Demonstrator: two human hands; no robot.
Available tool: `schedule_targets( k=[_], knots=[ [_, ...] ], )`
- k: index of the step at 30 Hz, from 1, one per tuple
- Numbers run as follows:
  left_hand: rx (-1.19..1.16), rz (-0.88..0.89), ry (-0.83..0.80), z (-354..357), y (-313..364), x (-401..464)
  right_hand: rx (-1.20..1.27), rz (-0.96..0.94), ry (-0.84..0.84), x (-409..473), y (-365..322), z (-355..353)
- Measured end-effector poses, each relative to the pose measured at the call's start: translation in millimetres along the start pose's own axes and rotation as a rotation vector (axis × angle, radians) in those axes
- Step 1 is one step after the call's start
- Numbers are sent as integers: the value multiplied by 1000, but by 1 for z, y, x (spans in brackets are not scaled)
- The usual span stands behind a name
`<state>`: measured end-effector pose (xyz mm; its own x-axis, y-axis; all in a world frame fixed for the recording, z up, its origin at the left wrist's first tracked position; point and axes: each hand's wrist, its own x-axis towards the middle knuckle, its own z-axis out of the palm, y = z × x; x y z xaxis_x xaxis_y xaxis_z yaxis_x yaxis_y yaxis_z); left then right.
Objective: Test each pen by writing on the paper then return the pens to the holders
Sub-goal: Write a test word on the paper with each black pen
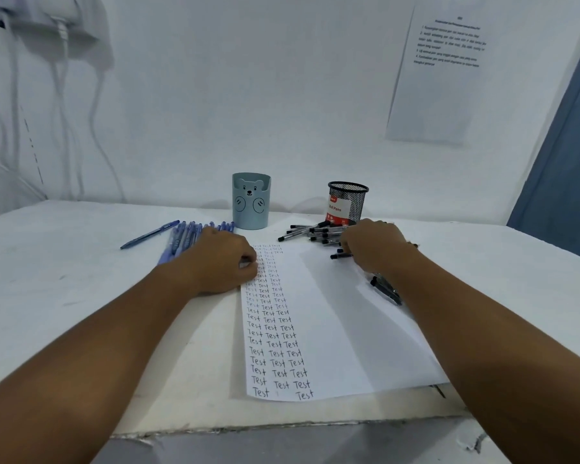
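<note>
A white paper [335,316] lies in the middle of the table, its left part filled with columns of the word "Test". My left hand [220,262] rests as a loose fist on the paper's upper left edge and holds nothing that I can see. A row of blue pens [185,237] lies just behind it, and one blue pen [149,234] lies apart further left. My right hand [372,247] reaches over a heap of black pens [310,231], fingertips pinching one black pen [339,255]. Another black pen [386,290] lies under my right wrist.
A light blue bear-faced holder [251,202] stands behind the paper, with no pens showing above its rim. A black mesh holder [348,202] with a red-and-white pen box inside stands to its right. A printed sheet [439,72] hangs on the wall. The table's front edge [282,425] is close to me.
</note>
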<state>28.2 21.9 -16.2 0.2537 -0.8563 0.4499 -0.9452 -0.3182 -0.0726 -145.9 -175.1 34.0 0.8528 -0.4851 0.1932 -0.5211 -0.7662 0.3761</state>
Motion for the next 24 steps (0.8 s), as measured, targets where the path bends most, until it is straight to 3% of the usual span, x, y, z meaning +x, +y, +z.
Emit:
schedule_targets(
  k=[6, 16, 20, 24],
  knots=[
    [-8, -13, -16, -4, 2, -2, 69, -147, 372, -4, -40, -15],
    [-22, -38, -55, -6, 3, -5, 779, -103, 684, 34, -48, -16],
    [-31, -42, -62, -5, 2, -4, 1492, 80, 637, 41, -56, -15],
    [-56, -49, -62, -3, 1, 0, 2080, 288, 387, 41, -52, -14]
  ],
)
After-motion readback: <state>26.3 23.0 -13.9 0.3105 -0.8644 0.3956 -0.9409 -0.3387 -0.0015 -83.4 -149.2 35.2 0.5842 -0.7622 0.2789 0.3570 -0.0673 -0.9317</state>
